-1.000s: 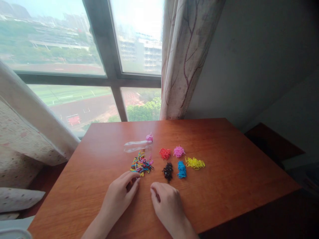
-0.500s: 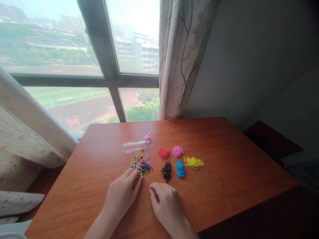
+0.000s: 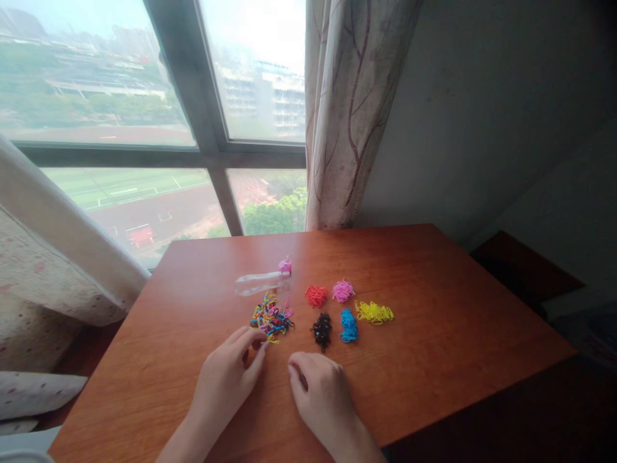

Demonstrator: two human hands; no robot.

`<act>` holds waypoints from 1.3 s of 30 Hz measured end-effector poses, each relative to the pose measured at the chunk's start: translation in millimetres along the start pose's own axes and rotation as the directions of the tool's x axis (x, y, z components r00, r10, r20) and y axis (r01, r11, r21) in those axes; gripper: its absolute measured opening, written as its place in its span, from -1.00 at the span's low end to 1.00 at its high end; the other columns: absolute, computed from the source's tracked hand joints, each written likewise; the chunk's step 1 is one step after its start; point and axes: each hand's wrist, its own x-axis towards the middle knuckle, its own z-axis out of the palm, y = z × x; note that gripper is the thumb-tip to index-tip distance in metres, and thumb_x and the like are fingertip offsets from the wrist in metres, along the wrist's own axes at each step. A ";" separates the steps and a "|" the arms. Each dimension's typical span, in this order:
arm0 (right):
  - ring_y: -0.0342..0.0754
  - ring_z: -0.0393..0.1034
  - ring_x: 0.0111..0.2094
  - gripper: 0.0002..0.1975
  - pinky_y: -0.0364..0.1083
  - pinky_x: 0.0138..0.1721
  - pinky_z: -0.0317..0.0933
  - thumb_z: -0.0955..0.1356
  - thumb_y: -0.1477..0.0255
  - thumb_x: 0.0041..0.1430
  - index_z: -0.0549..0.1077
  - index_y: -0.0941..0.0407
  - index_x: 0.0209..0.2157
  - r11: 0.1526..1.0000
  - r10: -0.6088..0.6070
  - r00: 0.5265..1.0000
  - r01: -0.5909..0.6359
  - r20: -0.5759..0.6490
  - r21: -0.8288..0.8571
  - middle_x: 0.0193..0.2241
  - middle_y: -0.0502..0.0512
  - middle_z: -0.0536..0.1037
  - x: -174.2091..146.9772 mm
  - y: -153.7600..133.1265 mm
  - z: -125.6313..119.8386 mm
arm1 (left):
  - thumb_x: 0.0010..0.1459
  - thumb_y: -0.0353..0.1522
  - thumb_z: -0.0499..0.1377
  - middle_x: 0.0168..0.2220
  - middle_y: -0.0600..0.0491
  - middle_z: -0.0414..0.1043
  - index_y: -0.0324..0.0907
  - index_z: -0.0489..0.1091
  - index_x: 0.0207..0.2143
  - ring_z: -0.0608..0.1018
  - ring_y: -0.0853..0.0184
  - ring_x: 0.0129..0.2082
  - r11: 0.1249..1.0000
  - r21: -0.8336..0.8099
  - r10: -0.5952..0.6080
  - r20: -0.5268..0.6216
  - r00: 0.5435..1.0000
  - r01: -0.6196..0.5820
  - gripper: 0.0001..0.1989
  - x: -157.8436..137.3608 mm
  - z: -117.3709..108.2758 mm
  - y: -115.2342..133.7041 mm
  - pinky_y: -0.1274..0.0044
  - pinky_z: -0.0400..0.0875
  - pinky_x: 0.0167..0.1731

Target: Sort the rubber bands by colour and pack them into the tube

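Hiding edge of mixed pile point(image 3: 272, 317): left fingers point(image 3: 250, 335).

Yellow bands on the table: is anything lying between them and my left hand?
Yes, in a straight line from your left hand to the yellow bands, the black bands come first, then the blue bands.

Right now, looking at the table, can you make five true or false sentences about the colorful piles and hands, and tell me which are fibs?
1. The left hand is at the near edge of the mixed pile. True.
2. The mixed pile is only blue. False: it has several colors, including yellow.
3. The blue pile lies between the black pile and the yellow pile. True.
4. A hand covers the yellow pile. False: the right hand is nearest the black pile.
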 end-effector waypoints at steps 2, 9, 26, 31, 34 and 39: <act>-0.13 0.39 -0.44 -0.86 -0.13 -0.41 -0.02 0.27 0.58 0.19 0.37 0.06 -0.39 1.000 -0.003 1.000 0.003 -0.002 -0.005 -0.48 -0.06 0.51 0.0 0.0 -0.1 | 0.23 -0.33 0.07 -0.41 0.13 0.48 -0.10 0.43 -0.28 0.47 0.41 -0.52 0.999 -0.044 0.004 0.002 1.000 -0.004 -0.86 1.2 0.0 0.8 0.61 0.34 -0.47; -0.13 0.39 -0.45 -0.85 -0.15 -0.42 -0.01 0.27 0.58 0.18 0.37 0.07 -0.41 1.000 -0.002 1.000 0.002 -0.001 -0.012 -0.49 -0.06 0.51 0.5 -2.3 -2.8 | 0.24 -0.31 0.07 -0.43 0.11 0.46 -0.13 0.41 -0.33 0.43 0.41 -0.53 0.993 -0.119 0.017 0.070 0.997 -0.008 -0.84 4.8 -2.6 8.0 0.60 0.33 -0.47; -0.14 0.38 -0.48 -0.84 -0.16 -0.45 -0.02 0.27 0.59 0.16 0.40 0.08 -0.42 0.997 0.050 0.998 -0.047 -0.042 0.069 -0.52 -0.05 0.50 -0.4 1.1 -5.6 | 0.22 -0.39 0.08 -0.42 0.08 0.48 -0.14 0.42 -0.34 0.44 0.39 -0.48 0.980 -0.182 0.101 0.136 0.986 -0.076 -0.87 22.0 -2.3 29.2 0.60 0.30 -0.45; -0.12 0.43 -0.45 -0.83 -0.15 -0.43 -0.01 0.27 0.60 0.16 0.39 0.07 -0.43 0.998 0.053 0.998 -0.053 -0.027 0.023 -0.50 -0.04 0.53 0.0 1.4 -3.1 | 0.18 -0.44 0.10 -0.41 0.06 0.50 -0.16 0.46 -0.37 0.47 0.39 -0.45 0.969 -0.174 0.206 0.181 0.962 -0.174 -0.86 63.4 5.0 58.9 0.59 0.31 -0.45; -0.12 0.44 -0.45 -0.85 -0.15 -0.44 -0.03 0.28 0.58 0.18 0.38 0.07 -0.43 0.998 0.062 0.998 -0.062 -0.005 -0.024 -0.50 -0.05 0.53 0.9 1.0 -3.4 | 0.19 -0.45 0.11 -0.35 0.05 0.53 -0.15 0.50 -0.36 0.50 0.36 -0.40 0.953 -0.163 0.289 0.251 0.924 -0.254 -0.84 95.1 19.9 83.5 0.56 0.33 -0.41; -0.12 0.43 -0.46 -0.86 -0.16 -0.47 -0.05 0.30 0.57 0.16 0.36 0.07 -0.44 0.996 0.059 0.998 -0.058 0.018 -0.062 -0.52 -0.05 0.52 2.7 -0.6 -6.4 | 0.27 -0.30 0.15 -0.09 -0.03 0.49 -0.15 0.46 -0.09 0.55 0.32 -0.24 0.931 -0.194 0.360 0.340 0.869 -0.310 -0.79 134.8 55.8 119.1 0.44 0.49 -0.23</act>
